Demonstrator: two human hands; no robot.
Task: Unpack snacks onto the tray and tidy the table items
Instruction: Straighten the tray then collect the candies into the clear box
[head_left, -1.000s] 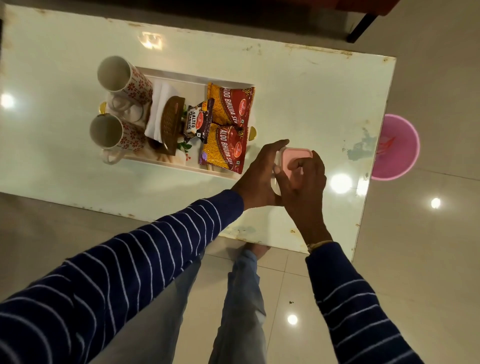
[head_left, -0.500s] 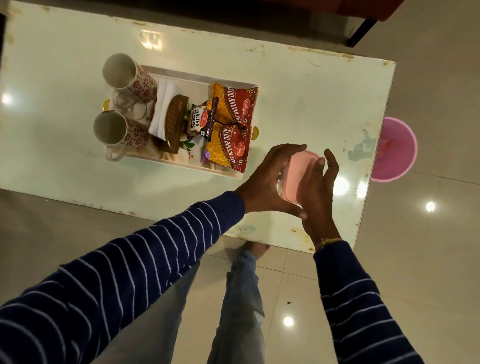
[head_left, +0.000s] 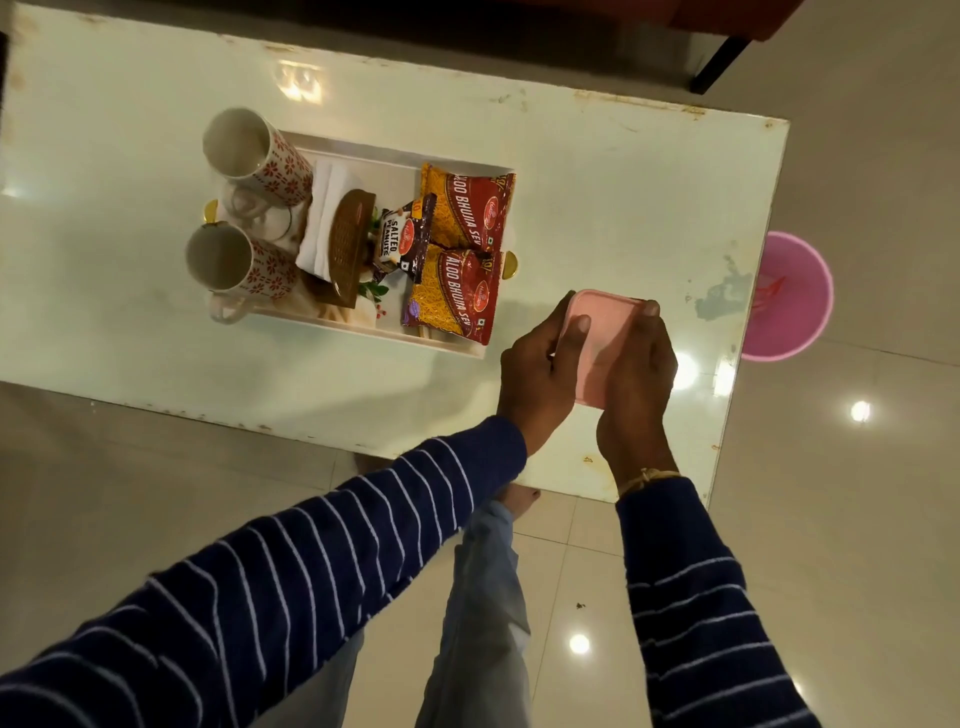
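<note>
Pink box (head_left: 602, 332) between both hands; tray (head_left: 395, 161) holds snacks.

"ALOO BHUJIA SEV" on 2 red-and-yellow packets (head_left: 467, 210) (head_left: 453, 296), "SALTED PEANUTS" on the dark packet (head_left: 402, 239) between

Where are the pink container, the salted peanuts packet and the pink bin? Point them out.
pink container (head_left: 605, 332), head view, on its pink lid.
salted peanuts packet (head_left: 401, 239), head view, on its printed front.
pink bin (head_left: 789, 296), head view, on its inside.
</note>
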